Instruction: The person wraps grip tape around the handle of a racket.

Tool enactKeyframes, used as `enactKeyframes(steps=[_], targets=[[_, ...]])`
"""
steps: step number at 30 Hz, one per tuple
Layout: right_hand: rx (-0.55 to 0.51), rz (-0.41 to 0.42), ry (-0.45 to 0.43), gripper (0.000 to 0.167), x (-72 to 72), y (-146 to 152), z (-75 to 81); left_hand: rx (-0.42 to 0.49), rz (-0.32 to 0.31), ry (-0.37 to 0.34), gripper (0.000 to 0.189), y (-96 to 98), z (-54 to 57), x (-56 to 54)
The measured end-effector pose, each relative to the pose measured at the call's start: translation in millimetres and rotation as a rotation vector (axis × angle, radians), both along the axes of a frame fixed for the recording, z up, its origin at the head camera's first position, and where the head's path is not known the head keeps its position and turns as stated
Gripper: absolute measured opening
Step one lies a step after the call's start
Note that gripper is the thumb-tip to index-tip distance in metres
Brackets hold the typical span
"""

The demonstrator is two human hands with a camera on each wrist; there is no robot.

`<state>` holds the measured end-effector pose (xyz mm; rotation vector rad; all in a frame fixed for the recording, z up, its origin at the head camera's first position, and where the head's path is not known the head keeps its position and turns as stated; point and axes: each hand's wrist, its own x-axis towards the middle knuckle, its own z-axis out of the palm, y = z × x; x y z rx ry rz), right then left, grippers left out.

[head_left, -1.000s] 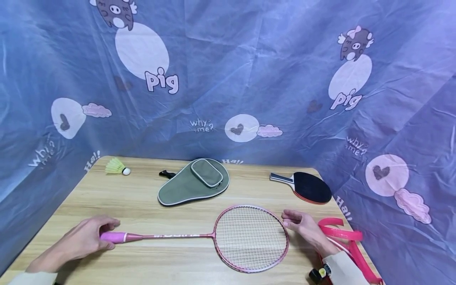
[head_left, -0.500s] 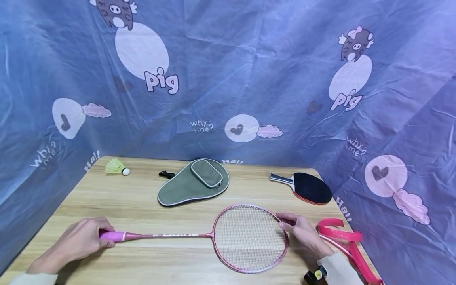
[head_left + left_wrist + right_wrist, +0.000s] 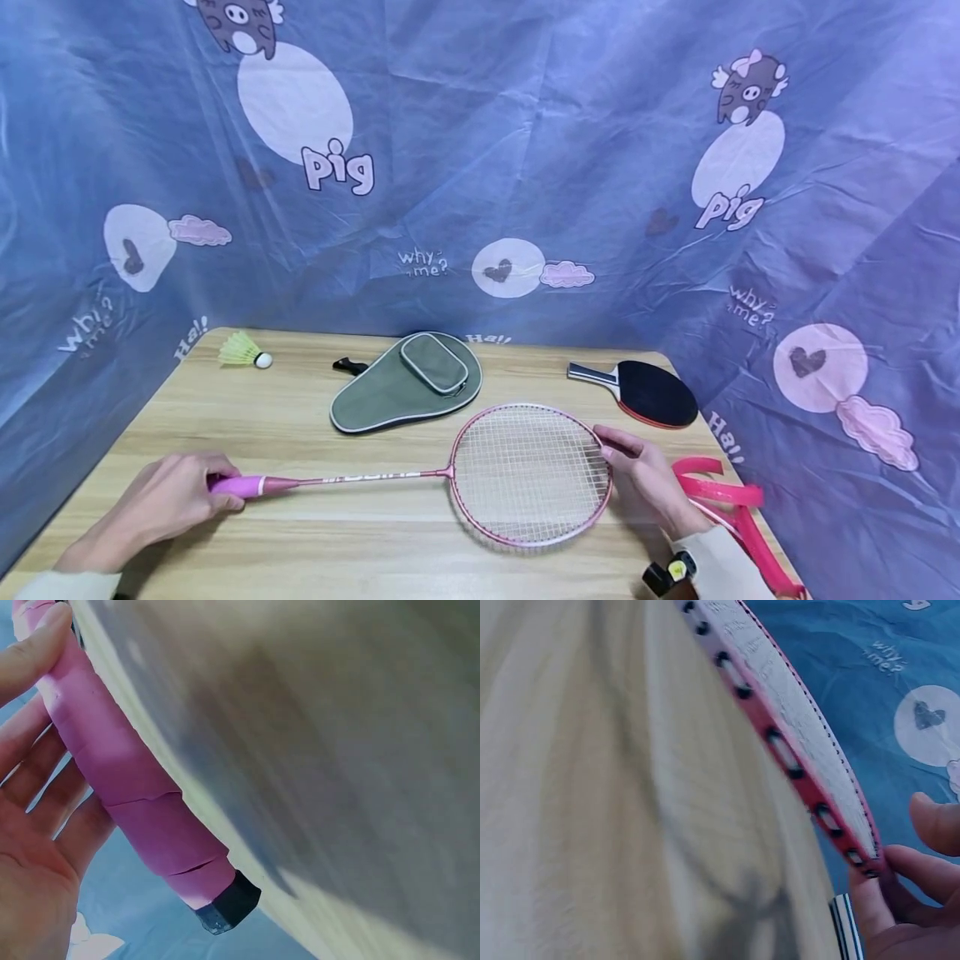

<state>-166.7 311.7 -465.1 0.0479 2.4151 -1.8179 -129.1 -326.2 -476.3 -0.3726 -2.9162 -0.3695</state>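
A pink badminton racket is held level across the front of the table, lifted a little off the wood, with its shadow beneath. My left hand grips the end of its wrapped pink handle, thumb on one side and fingers on the other; the black butt cap sticks out past the hand. At the far side of the racket head, my right hand holds the frame at its tip. In the right wrist view the fingers meet the rim while the thumb shows apart from it.
Behind the racket lie a green paddle case, a black table tennis paddle and a yellow shuttlecock. A looped pink strap lies right of my right hand. Blue printed cloth hangs around the table.
My right hand has moved left onto the racket's frame and taken hold of it. The racket has risen slightly off the table, while my left hand stays on the handle.
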Motion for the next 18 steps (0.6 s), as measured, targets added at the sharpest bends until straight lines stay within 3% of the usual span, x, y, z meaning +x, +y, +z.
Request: enactKeyframes(steps=[3,9,15,18], targets=[[-0.196,0.005,0.074,0.050,-2.2,2.6,1.3,0.005,-0.001,0.027,0.032,2.6,4.7,0.0],[-0.600,0.084,0.162,0.034,-4.6,8.3,8.9,0.015,-0.003,0.062,0.033,8.2,10.1,-0.1],[-0.906,0.215,0.168,0.043,-14.1,17.3,31.7,0.013,-0.048,0.156,0.038,17.5,14.2,-3.8],[-1.045,0.292,0.187,0.045,-19.6,20.6,48.9,0.007,-0.080,0.162,0.040,26.1,18.7,-6.5]])
